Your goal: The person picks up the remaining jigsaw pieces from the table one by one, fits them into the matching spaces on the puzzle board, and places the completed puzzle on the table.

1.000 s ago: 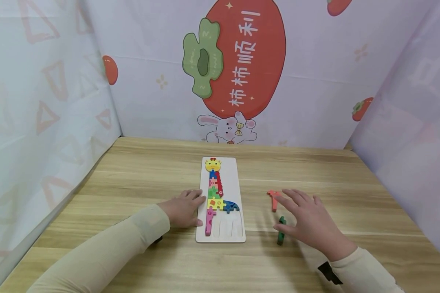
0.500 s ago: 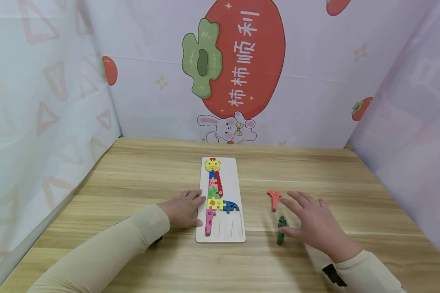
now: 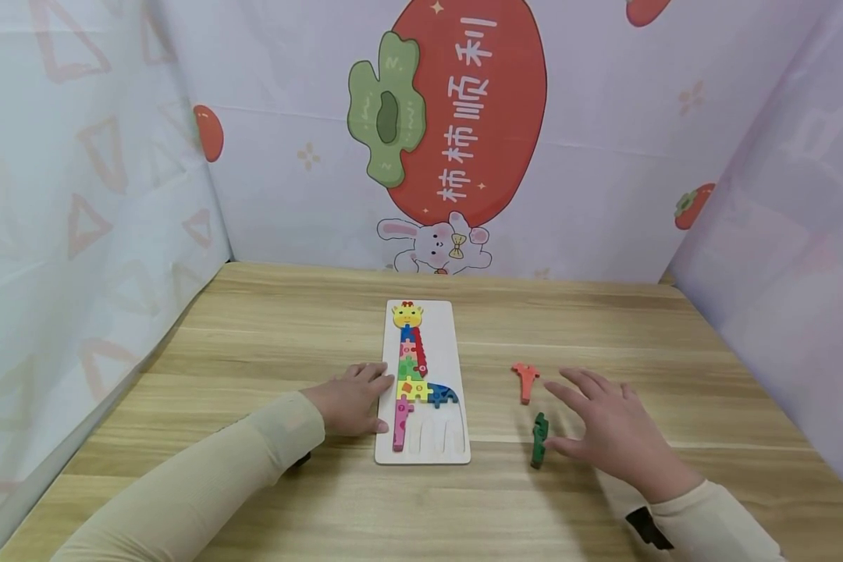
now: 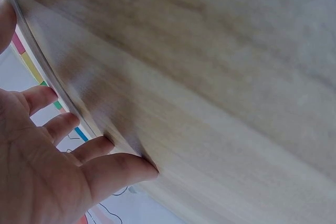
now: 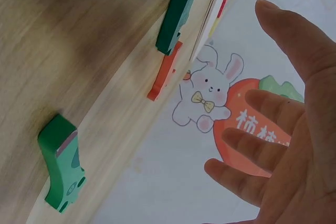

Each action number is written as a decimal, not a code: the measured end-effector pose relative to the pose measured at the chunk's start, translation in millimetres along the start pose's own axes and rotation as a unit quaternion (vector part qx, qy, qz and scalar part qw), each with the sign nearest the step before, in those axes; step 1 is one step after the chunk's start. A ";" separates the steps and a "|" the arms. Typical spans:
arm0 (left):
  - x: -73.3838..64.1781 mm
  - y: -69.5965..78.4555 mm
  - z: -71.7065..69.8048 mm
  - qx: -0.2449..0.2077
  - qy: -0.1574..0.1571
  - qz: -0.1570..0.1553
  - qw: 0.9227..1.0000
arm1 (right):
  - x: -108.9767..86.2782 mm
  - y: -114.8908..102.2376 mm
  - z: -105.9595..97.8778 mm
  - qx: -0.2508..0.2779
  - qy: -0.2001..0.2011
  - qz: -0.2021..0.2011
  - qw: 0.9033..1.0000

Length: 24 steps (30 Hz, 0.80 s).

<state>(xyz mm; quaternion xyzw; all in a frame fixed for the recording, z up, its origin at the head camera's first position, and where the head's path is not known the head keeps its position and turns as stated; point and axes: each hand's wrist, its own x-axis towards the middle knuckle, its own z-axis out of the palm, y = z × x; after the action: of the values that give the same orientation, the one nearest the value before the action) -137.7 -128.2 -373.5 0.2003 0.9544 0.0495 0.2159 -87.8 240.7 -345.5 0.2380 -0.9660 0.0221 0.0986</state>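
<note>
One orange piece [image 3: 525, 381], one dark green piece [image 3: 539, 441] and one mint-topped piece [image 5: 64, 163] lay loose on the counter [image 3: 288, 320] by the right hand [image 3: 614, 429], its fingers spread. The left hand [image 3: 351, 400], fingers relaxed, rested at the edge of the pale board [image 3: 439, 328], whose giraffe [image 3: 410, 390] showed a yellow face [image 3: 407, 316], red mane [image 3: 420, 355] and pink leg [image 3: 400, 429].

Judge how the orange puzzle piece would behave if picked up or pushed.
The orange puzzle piece is probably stiff, given its straight, solid-looking edge. It would likely slide rather than roll, lying flat on the table. Its small size suggests light weight.
</note>
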 end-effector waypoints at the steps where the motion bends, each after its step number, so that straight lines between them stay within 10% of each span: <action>1: 0.0 0.1 0.1 0.000 0.000 0.000 1.000 | -0.4 0.8 0.2 0.001 -0.001 0.002 1.000; 24: 4.6 -4.3 4.1 -0.005 0.005 0.003 1.000 | -10.4 16.1 4.4 -0.001 -0.034 0.035 0.999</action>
<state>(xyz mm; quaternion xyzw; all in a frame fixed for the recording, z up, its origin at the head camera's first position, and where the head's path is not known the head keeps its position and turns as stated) -141.3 -130.3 -379.8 0.2017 0.9546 0.0562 0.2122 -87.1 259.4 -351.8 0.2047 -0.9765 0.0165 0.0651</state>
